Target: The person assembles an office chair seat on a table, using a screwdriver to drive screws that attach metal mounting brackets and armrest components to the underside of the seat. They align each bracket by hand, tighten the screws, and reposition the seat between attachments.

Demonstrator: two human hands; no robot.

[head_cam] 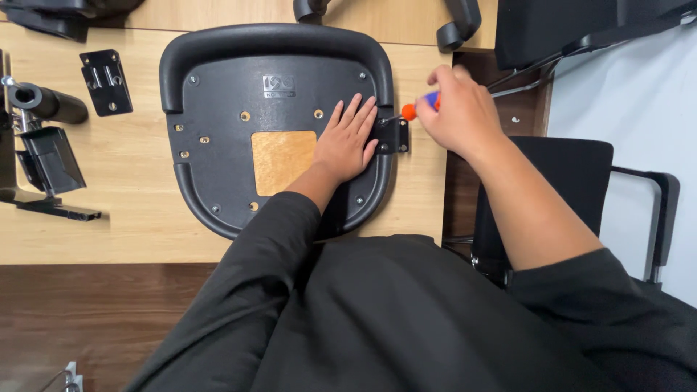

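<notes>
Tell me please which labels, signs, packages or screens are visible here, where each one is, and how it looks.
Moulded black rectangular logo plate: on the underside of the black plastic chair seat pan, near its far edge, above the square wooden patch; raised marks in the same black, too small to read.
No packages, signs or screens are visible.

A black plastic chair seat base [239, 145] lies underside-up on the light wooden table, a square opening at its middle. A small black metal bracket [394, 136] sits at its right edge, met by an orange-and-blue-handled screwdriver [415, 109].
</notes>
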